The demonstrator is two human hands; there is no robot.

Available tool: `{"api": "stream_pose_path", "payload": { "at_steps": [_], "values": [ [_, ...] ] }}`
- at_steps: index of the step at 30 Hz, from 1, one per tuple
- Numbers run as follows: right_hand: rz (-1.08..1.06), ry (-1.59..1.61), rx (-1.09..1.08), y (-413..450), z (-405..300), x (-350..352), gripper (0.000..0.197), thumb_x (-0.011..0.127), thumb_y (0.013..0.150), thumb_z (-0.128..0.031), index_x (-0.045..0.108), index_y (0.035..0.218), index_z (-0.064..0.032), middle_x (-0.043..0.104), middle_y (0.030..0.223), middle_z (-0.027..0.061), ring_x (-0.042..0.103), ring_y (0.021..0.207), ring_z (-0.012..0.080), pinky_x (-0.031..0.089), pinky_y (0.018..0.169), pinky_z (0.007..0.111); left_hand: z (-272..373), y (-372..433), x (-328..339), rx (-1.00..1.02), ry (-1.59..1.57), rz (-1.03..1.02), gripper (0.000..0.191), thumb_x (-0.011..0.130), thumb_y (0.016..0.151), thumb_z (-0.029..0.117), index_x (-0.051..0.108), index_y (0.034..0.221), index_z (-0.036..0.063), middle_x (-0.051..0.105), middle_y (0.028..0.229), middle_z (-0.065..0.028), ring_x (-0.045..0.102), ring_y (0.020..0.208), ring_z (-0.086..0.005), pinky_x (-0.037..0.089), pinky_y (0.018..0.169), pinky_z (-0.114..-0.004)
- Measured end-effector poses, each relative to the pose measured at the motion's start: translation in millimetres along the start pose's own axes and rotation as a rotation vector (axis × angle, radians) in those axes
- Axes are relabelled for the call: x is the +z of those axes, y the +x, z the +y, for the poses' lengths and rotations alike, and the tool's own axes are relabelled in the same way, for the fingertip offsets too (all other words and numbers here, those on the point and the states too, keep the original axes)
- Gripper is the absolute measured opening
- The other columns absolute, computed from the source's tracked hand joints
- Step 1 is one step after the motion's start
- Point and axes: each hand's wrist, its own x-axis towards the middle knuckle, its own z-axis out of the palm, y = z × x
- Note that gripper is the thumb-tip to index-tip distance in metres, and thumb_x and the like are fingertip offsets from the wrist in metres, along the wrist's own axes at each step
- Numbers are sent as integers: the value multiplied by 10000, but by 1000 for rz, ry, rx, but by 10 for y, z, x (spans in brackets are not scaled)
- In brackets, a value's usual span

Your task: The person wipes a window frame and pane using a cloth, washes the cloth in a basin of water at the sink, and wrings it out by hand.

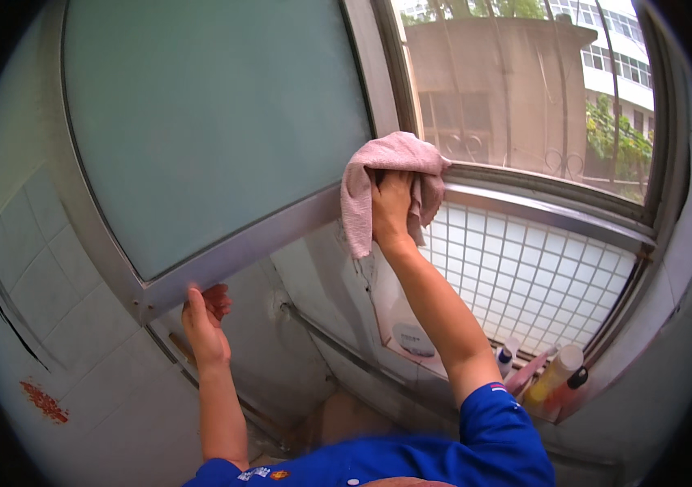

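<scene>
In front of me is a frosted glass pane set in a metal frame. My left hand is at the frame's bottom rail near the lower-left corner, thumb against its face and fingers curled at the underside. A pink cloth is draped over my right hand, which presses it to the frame's lower-right corner. The cloth hides most of my right fingers. Beyond that corner runs the metal sill rail of the window.
Several bottles and tubes stand on the ledge at the lower right, below a white grid-patterned pane. A round white container rests left of them. A pipe runs along the wall. Bars cross the window outside.
</scene>
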Motion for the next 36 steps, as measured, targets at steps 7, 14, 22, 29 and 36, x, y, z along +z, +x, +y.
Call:
{"api": "stream_pose_path", "payload": {
  "at_steps": [7, 14, 22, 29, 36],
  "values": [
    [63, -207, -141, 446, 110, 131, 404, 614, 838, -208, 530, 1142, 45, 487, 1186, 271, 444, 1093, 435, 335, 967, 481, -24, 34, -25, 12, -47, -29, 361, 505, 949, 375, 590, 930, 25, 652, 842, -82, 556, 694, -133, 428, 652, -279],
    [112, -126, -232, 1267, 128, 323, 308, 484, 903, -114, 509, 1160, 53, 482, 1187, 286, 451, 1119, 418, 384, 950, 437, -70, 158, 16, 107, -75, -88, 318, 543, 905, 314, 583, 1011, 18, 647, 851, -106, 609, 745, -178, 484, 647, -317],
    [206, -266, -300, 2507, -455, 578, 315, 456, 920, -207, 559, 1105, 26, 502, 1158, 328, 476, 1088, 468, 421, 914, 480, -104, 144, 63, 132, -91, -27, 297, 535, 855, 266, 582, 1003, 14, 633, 857, -105, 606, 727, -192, 492, 634, -326],
    [164, -354, -280, 3579, -979, 683, 343, 479, 888, -273, 647, 1016, -2, 588, 1104, 286, 529, 1072, 441, 443, 902, 476, -79, 136, 68, 84, -107, 6, 315, 538, 831, 251, 564, 1016, -2, 630, 851, -113, 604, 701, -207, 507, 635, -343],
    [71, 72, -42, 4306, -1232, 836, 421, 441, 870, -302, 619, 1145, -38, 525, 1240, 278, 469, 1174, 439, 401, 969, 466, -14, 83, 103, 31, -90, -13, 338, 548, 831, 281, 557, 1027, 6, 625, 877, -116, 603, 740, -212, 509, 645, -355]
  ]
}}
